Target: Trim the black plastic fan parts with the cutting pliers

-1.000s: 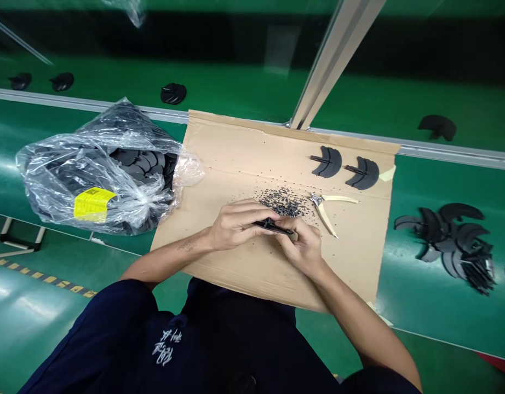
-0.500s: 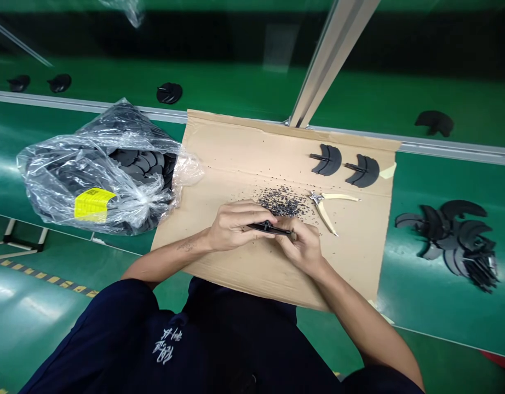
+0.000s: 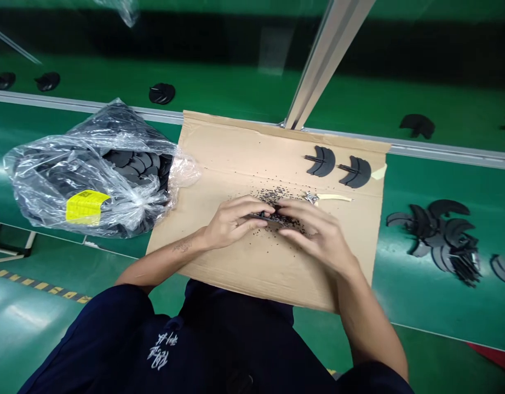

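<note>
Left grip (image 3: 230, 221) pinches thin, dark piece (image 3: 273, 219) near gritty crumbs (image 3: 273, 193)

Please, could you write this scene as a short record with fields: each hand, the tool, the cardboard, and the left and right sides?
Left hand: grips a thin black part
Right hand: thumb and fingers parted around the part's other end; contact unclear
Tool: cutters with pale handles, partly hidden by the right hand
Cardboard: two curved black pieces, scattered black bits
Left side: clear plastic bag of black pieces, yellow label
Right side: pile of black pieces
</note>
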`<state>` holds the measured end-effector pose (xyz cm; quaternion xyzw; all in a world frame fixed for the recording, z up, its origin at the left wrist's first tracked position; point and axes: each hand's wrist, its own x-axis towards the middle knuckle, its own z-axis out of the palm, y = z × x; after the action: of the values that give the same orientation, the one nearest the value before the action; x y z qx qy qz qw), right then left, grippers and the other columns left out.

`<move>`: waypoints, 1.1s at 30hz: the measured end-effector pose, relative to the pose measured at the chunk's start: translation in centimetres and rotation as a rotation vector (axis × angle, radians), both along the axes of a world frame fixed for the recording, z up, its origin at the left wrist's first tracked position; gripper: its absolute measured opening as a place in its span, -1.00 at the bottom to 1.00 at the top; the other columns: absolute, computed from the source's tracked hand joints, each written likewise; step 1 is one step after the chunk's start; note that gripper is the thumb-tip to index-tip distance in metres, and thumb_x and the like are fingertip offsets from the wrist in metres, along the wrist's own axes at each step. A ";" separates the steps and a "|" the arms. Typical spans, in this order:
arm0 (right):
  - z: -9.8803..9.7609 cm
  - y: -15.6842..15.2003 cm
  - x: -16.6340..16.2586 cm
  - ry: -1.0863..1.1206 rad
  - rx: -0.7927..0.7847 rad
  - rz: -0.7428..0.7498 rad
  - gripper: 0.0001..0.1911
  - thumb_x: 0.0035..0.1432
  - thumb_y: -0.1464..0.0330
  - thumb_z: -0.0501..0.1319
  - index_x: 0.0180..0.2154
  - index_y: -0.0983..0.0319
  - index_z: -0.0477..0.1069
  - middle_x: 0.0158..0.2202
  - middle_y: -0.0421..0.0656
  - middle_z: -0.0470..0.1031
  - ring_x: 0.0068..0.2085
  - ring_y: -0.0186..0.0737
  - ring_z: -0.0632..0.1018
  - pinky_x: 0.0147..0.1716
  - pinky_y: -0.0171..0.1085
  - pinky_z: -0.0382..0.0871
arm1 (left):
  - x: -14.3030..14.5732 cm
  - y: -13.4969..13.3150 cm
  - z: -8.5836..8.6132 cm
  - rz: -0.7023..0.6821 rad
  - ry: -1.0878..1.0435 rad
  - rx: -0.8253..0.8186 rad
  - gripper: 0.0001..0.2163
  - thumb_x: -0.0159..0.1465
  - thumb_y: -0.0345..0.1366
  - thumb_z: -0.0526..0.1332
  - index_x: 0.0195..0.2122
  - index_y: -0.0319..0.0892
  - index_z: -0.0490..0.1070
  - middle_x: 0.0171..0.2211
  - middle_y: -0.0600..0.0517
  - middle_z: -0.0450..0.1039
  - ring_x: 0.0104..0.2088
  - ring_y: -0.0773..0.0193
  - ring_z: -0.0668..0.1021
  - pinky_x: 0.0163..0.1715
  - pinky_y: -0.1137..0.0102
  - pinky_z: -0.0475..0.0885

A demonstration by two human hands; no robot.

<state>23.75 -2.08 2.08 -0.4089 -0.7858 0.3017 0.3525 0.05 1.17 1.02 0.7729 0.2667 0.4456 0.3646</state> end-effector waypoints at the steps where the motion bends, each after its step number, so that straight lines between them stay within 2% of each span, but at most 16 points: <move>1: 0.3 0.2 1.3 -0.094 0.038 -0.084 -0.63 0.31 0.20 0.31 0.11 0.13 0.45 0.13 -0.01 0.52 0.14 0.03 0.55 0.18 0.08 0.45 | -0.1 0.1 -0.1 0.013 0.010 -0.015 -0.79 0.37 -0.26 0.29 0.00 -0.16 0.53 -0.18 -0.06 0.61 -0.17 0.31 0.62 -0.16 0.39 0.55; 4: -0.1 0.3 4.9 -0.359 0.061 -0.284 -0.49 0.30 0.11 0.29 0.20 0.14 0.39 0.22 0.06 0.42 0.26 0.20 0.43 0.25 0.25 0.34 | -0.2 0.4 -0.2 0.021 0.049 -0.025 -0.79 0.41 -0.25 0.23 0.02 -0.14 0.51 -0.16 -0.04 0.59 -0.16 0.32 0.61 -0.16 0.39 0.55; 6: -1.2 0.2 6.4 -0.477 0.023 -0.301 -0.44 0.30 0.08 0.27 0.23 0.17 0.36 0.23 0.11 0.39 0.27 0.29 0.39 0.21 0.31 0.35 | -0.3 0.4 -0.3 0.026 0.081 -0.032 -0.79 0.42 -0.25 0.21 0.03 -0.15 0.49 -0.14 -0.04 0.59 -0.14 0.31 0.61 -0.14 0.38 0.56; 9: -2.4 0.0 7.1 -0.525 0.001 -0.290 -0.42 0.29 0.08 0.27 0.23 0.20 0.35 0.25 0.15 0.36 0.27 0.32 0.39 0.18 0.33 0.38 | -0.3 0.4 -0.2 0.056 0.102 -0.020 -0.79 0.38 -0.27 0.28 0.00 -0.18 0.49 -0.17 -0.04 0.61 -0.17 0.32 0.63 -0.16 0.39 0.57; 11: -2.1 0.0 6.5 -0.480 0.035 -0.316 -0.49 0.31 0.10 0.26 0.19 0.21 0.39 0.23 0.15 0.38 0.25 0.29 0.41 0.18 0.29 0.38 | -0.4 0.5 -0.2 0.075 0.093 0.038 -0.82 0.33 -0.28 0.33 -0.07 -0.19 0.51 -0.21 -0.02 0.62 -0.21 0.33 0.63 -0.19 0.40 0.57; 14: -0.6 0.0 4.4 -0.294 0.085 -0.359 -0.70 0.34 0.21 0.26 0.05 0.18 0.49 0.06 0.06 0.52 0.11 0.11 0.53 0.12 0.14 0.47 | -0.4 0.6 -0.4 0.103 0.086 0.152 -0.85 0.30 -0.29 0.37 -0.13 -0.19 0.54 -0.28 0.00 0.61 -0.26 0.34 0.62 -0.25 0.42 0.56; 16: 0.3 0.0 2.3 -0.140 0.051 -0.268 -0.78 0.33 0.28 0.29 -0.01 0.15 0.52 -0.06 -0.03 0.58 -0.01 -0.03 0.59 0.03 0.01 0.53 | -0.2 0.5 -0.6 0.118 0.081 0.205 -0.84 0.29 -0.30 0.37 -0.12 -0.18 0.55 -0.30 0.01 0.61 -0.29 0.35 0.61 -0.28 0.43 0.55; 19: 0.5 0.1 -0.9 0.033 0.026 -0.070 -0.79 0.30 0.32 0.33 -0.03 0.16 0.53 -0.10 -0.06 0.59 -0.08 -0.11 0.61 -0.07 -0.09 0.57 | -0.1 0.2 -0.8 0.120 0.069 0.201 -0.82 0.29 -0.29 0.38 -0.09 -0.17 0.57 -0.28 0.00 0.62 -0.27 0.34 0.63 -0.25 0.42 0.56; 22: -0.4 0.2 -2.6 0.160 0.055 -0.009 -0.89 0.30 0.39 0.32 -0.12 0.19 0.56 -0.18 -0.09 0.59 -0.19 -0.20 0.62 -0.21 -0.18 0.58 | -0.4 0.1 -0.5 0.041 0.066 0.058 -0.77 0.32 -0.19 0.35 -0.07 -0.17 0.58 -0.25 -0.05 0.63 -0.25 0.32 0.63 -0.23 0.41 0.56; 25: -1.3 0.2 -2.6 0.236 0.072 0.001 -0.90 0.29 0.47 0.32 -0.17 0.20 0.57 -0.23 -0.11 0.59 -0.24 -0.24 0.62 -0.27 -0.23 0.57 | -0.8 0.4 0.1 -0.159 0.023 -0.184 -0.55 0.40 0.07 0.13 -0.02 -0.18 0.60 -0.19 -0.12 0.63 -0.21 0.28 0.63 -0.22 0.37 0.56; 27: -1.5 0.2 -2.2 0.275 0.079 0.025 -0.87 0.27 0.50 0.33 -0.16 0.21 0.58 -0.23 -0.10 0.60 -0.24 -0.23 0.63 -0.27 -0.24 0.57 | -1.1 0.7 0.5 -0.255 -0.010 -0.346 -0.49 0.43 0.10 0.05 -0.04 -0.19 0.62 -0.18 -0.15 0.64 -0.19 0.27 0.64 -0.18 0.36 0.56; 29: -1.5 0.2 -2.0 0.296 0.075 0.071 -0.87 0.26 0.51 0.33 -0.16 0.22 0.58 -0.23 -0.09 0.60 -0.25 -0.24 0.63 -0.30 -0.26 0.56 | -1.1 0.9 0.5 -0.280 -0.029 -0.481 -0.61 0.40 0.01 0.19 -0.12 -0.19 0.66 -0.25 -0.12 0.66 -0.24 0.29 0.65 -0.22 0.40 0.55; 31: -1.3 0.1 -2.0 0.295 0.059 0.123 -0.89 0.28 0.49 0.32 -0.16 0.24 0.58 -0.25 -0.07 0.60 -0.27 -0.23 0.63 -0.33 -0.26 0.56 | -1.1 1.0 0.4 -0.291 -0.030 -0.586 -0.72 0.27 -0.07 0.37 -0.24 -0.20 0.68 -0.34 -0.09 0.66 -0.35 0.32 0.64 -0.33 0.46 0.53; 33: -1.1 0.0 -2.1 0.273 0.048 0.170 -0.91 0.31 0.46 0.29 -0.16 0.25 0.57 -0.26 -0.06 0.59 -0.25 -0.21 0.63 -0.31 -0.23 0.58 | -1.0 0.9 0.4 -0.308 -0.024 -0.641 -0.74 0.21 -0.09 0.43 -0.31 -0.22 0.68 -0.39 -0.08 0.65 -0.40 0.33 0.63 -0.37 0.47 0.52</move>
<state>21.61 -2.11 0.98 -0.2878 -0.7694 0.3644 0.4387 -0.97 2.04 1.37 0.6450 0.2690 0.2883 0.6546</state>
